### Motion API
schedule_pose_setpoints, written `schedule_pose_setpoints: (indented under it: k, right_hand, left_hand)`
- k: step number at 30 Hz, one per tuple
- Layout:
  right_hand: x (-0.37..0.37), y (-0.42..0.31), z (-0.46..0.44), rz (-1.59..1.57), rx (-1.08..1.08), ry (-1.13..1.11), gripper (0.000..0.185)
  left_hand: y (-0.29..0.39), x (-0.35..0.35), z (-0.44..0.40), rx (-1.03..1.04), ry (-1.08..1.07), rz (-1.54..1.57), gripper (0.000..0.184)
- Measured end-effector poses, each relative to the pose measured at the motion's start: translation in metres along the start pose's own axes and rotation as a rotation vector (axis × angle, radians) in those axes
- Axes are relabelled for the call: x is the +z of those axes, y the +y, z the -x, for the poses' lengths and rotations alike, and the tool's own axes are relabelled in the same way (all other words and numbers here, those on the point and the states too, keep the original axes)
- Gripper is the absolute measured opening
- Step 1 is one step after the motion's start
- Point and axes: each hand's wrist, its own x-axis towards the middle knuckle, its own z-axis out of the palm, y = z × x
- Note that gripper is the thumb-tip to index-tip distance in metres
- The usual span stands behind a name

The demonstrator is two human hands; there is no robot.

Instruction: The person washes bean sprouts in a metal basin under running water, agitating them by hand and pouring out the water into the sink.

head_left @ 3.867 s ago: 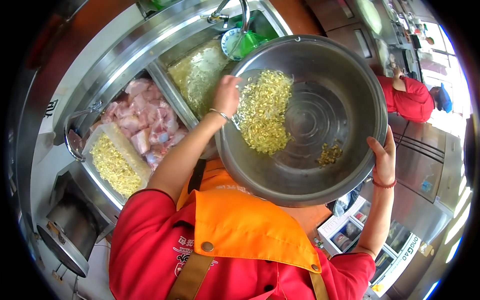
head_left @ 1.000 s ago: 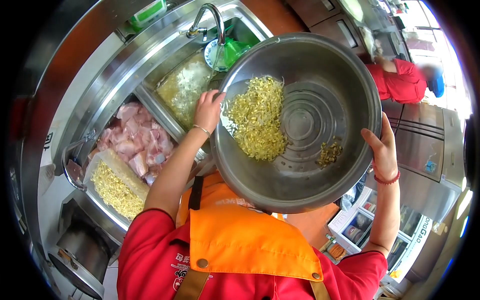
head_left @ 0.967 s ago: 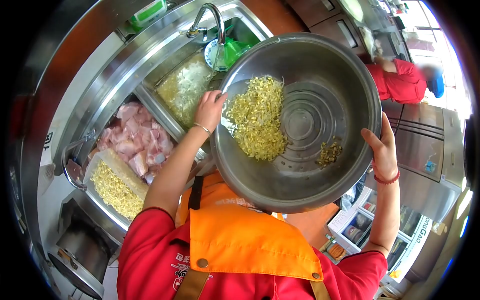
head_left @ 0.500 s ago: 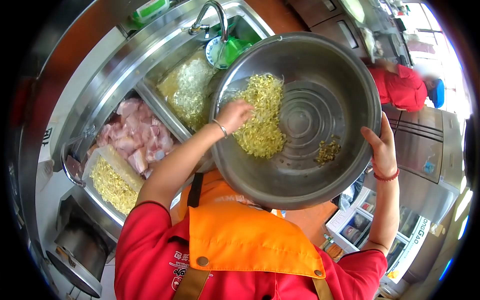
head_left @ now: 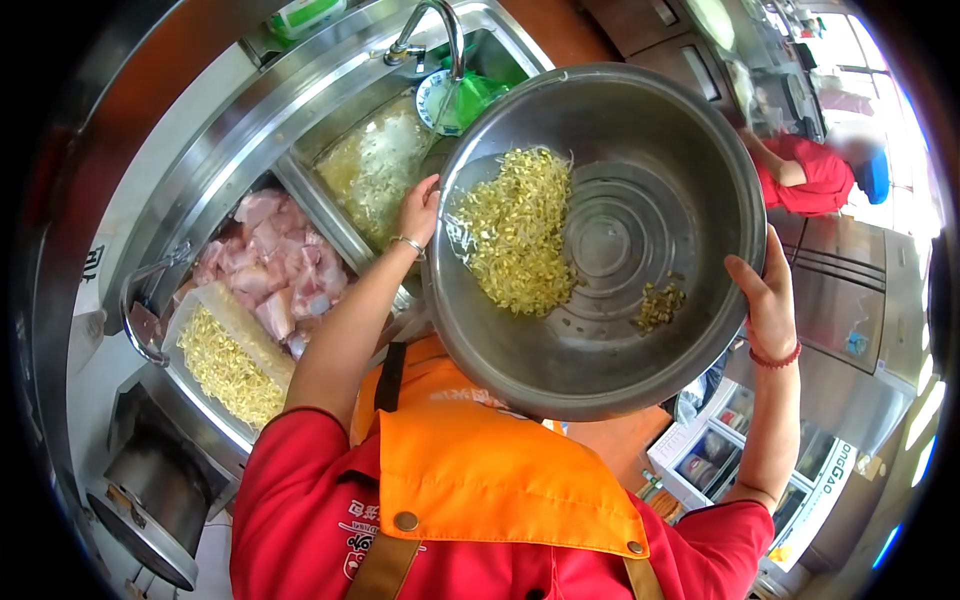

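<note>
A large metal basin (head_left: 640,360) is tilted in front of me. Bean sprouts (head_left: 520,235) lie in a heap on its left side, and a small clump of brownish bits (head_left: 658,306) sits at the lower right. My right hand (head_left: 768,300) grips the right rim, thumb over the edge and fingers behind. At the left rim, my left hand (head_left: 418,212) is closed against the basin's outer edge, its fingers partly hidden. Cloudy water (head_left: 375,165) fills the sink compartment just beyond that hand.
Water runs from a faucet (head_left: 440,20) over a patterned bowl (head_left: 435,100) and a green bag (head_left: 480,98). Raw meat pieces (head_left: 275,255) and a tub of sprouts (head_left: 230,370) occupy the nearer sink compartment. A co-worker in red (head_left: 805,175) stands at the right.
My left hand has come out of the sprouts and moved left to the basin's rim. The basin and my right hand have hardly moved. The co-worker's arm has shifted.
</note>
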Motion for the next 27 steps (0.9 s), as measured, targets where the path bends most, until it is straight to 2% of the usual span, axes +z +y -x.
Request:
schedule_pose_setpoints:
  k: [4, 10, 13, 16, 22, 25, 27]
  right_hand:
    - [0.006, -0.007, 0.002, 0.023, 0.01, 0.006, 0.048]
    - [0.005, -0.005, -0.001, 0.039, 0.015, 0.002, 0.047]
    - [0.003, -0.002, -0.002, 0.058, 0.009, 0.005, 0.047]
    - [0.005, -0.003, -0.002, 0.031, 0.014, -0.001, 0.046]
    - [0.003, -0.001, -0.001, 0.066, -0.007, 0.003, 0.046]
    - [0.001, 0.0, 0.0, 0.061, 0.011, 0.001, 0.045]
    - [0.002, 0.0, 0.001, 0.052, 0.004, 0.003, 0.045]
  left_hand:
    - [0.003, -0.002, 0.01, 0.137, 0.036, -0.064, 0.037]
    - [-0.019, 0.002, 0.0, -0.019, -0.034, 0.041, 0.043]
    - [-0.016, 0.003, 0.0, 0.022, -0.009, 0.004, 0.045]
    - [-0.015, 0.005, 0.002, 0.187, 0.086, -0.031, 0.045]
    - [0.009, -0.012, -0.001, 0.045, 0.004, -0.07, 0.042]
    - [0.018, -0.009, 0.002, 0.351, 0.134, -0.302, 0.039]
    - [0.03, -0.007, 0.008, 0.541, 0.123, -0.515, 0.036]
